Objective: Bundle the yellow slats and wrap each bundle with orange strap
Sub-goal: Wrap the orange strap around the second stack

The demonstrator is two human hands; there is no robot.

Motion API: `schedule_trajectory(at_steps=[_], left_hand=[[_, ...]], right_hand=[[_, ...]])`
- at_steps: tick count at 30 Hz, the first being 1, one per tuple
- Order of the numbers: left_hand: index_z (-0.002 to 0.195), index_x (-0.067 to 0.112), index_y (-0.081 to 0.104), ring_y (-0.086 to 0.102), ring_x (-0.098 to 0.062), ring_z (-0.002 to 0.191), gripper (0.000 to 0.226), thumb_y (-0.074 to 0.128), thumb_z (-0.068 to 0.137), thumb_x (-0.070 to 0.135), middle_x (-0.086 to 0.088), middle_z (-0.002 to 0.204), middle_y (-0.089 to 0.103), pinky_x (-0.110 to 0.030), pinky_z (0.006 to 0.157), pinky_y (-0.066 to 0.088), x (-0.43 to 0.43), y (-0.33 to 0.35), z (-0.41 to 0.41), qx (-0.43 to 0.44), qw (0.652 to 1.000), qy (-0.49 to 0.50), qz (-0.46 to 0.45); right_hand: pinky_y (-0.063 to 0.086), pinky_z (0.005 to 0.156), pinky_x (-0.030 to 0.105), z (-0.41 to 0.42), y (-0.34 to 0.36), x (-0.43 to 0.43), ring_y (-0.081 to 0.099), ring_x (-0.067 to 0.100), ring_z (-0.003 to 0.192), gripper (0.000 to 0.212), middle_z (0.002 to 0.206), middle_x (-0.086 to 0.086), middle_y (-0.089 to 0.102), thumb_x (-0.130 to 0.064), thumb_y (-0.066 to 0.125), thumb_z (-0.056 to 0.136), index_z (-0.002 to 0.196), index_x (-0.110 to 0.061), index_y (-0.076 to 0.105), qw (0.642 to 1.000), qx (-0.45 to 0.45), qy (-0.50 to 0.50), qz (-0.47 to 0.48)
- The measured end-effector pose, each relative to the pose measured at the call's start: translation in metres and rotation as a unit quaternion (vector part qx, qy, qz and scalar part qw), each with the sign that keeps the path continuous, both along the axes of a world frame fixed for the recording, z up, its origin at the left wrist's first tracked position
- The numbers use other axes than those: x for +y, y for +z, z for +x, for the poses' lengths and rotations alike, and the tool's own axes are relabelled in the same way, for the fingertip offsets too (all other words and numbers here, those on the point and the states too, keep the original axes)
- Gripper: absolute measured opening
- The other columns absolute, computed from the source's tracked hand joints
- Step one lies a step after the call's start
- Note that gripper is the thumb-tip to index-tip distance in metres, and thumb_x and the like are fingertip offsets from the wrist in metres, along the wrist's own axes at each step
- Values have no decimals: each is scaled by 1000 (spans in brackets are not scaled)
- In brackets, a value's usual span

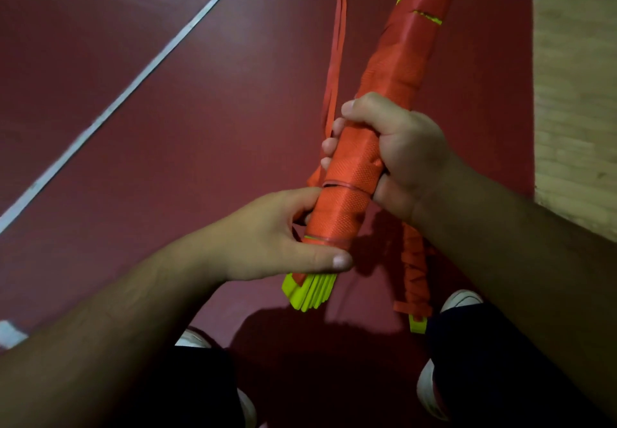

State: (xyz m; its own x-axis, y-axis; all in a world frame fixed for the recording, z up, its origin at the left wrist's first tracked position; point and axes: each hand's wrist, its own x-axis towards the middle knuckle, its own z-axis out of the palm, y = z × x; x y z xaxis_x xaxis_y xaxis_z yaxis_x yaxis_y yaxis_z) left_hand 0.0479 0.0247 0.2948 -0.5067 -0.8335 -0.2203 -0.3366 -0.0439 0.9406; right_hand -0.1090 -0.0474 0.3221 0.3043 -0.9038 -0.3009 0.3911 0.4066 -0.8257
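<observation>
A long bundle of yellow slats (312, 292) runs from the lower middle up to the top right, most of it wound in textured orange strap (397, 70). My right hand (397, 150) grips the wrapped bundle from the right, fingers curled round it. My left hand (287, 237) holds the bundle's near end from the left, thumb stretched across below the wrap. A loose tail of orange strap (337, 50) hangs on the left side of the bundle. Another yellow slat piece with crumpled orange strap (415, 277) lies under my right forearm.
The floor is dark red (200, 127) with a white line (127, 93) slanting across the left. A pale wooden strip (574, 93) borders the right edge. My legs and white shoes (462, 299) are at the bottom of the view.
</observation>
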Motion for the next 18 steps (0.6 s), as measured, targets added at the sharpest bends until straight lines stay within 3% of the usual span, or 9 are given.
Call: schedule_trajectory(at_steps=[2,4,5,6,8,10,12,15,18], left_hand=[[100,8,61,56,-21,71,41,77,75,36,-19,80,56,-32,65,47,0,0,2,32,999,-9,15],[107,-10,53,56,-42,72,63,75,73,38,-33,84,56,-52,68,51,0,-1,1,34,998,-16,40],[108,-14,50,58,-44,73,70,75,71,39,-35,85,56,-57,70,51,0,-2,1,29,998,-22,50],[106,-14,50,58,-37,70,69,75,70,39,-31,81,57,-56,68,52,1,-2,0,29,998,-27,53],[95,-9,50,53,-16,63,58,76,71,37,-12,70,53,-35,56,50,0,0,1,26,998,-33,46],[88,-4,50,45,-9,59,51,79,73,35,-2,67,48,-23,54,41,0,0,1,19,999,-20,29],[83,6,52,43,-7,57,46,84,71,37,5,65,47,-23,54,38,2,-1,-1,-14,1000,20,-8],[78,18,52,42,-5,56,48,79,65,55,11,61,47,-24,53,37,4,-3,-6,-81,994,38,-65],[82,8,51,43,-8,58,49,78,67,47,4,66,47,-26,54,37,5,0,-7,-14,999,20,-22]], right_hand=[[54,68,39,-1,1,0,61,20,62,13,72,7,57,-9,55,92,79,-11,57,999,-36,13,19],[54,68,38,-1,2,2,60,20,63,16,73,7,57,-9,50,93,78,-13,56,996,-77,25,39],[54,68,38,-1,2,3,60,20,63,14,73,7,57,-9,48,93,82,-14,55,994,-96,30,44],[54,69,37,-1,3,3,61,20,63,10,73,7,58,-10,47,93,89,-15,54,992,-112,34,46],[56,69,37,-1,3,3,62,21,64,9,73,7,59,-12,46,94,99,-16,51,991,-120,40,42],[56,71,40,1,3,3,64,22,65,7,74,8,62,-15,49,95,101,-14,53,995,-84,32,31],[55,73,43,6,1,5,65,24,65,13,76,10,63,-20,59,93,101,-11,57,999,-26,4,26],[56,66,40,8,-3,8,64,22,62,18,76,9,62,-22,69,89,101,-12,60,999,8,-31,34],[58,59,36,5,-1,6,63,18,55,16,71,7,60,-15,65,90,101,-7,57,999,-4,-21,48]])
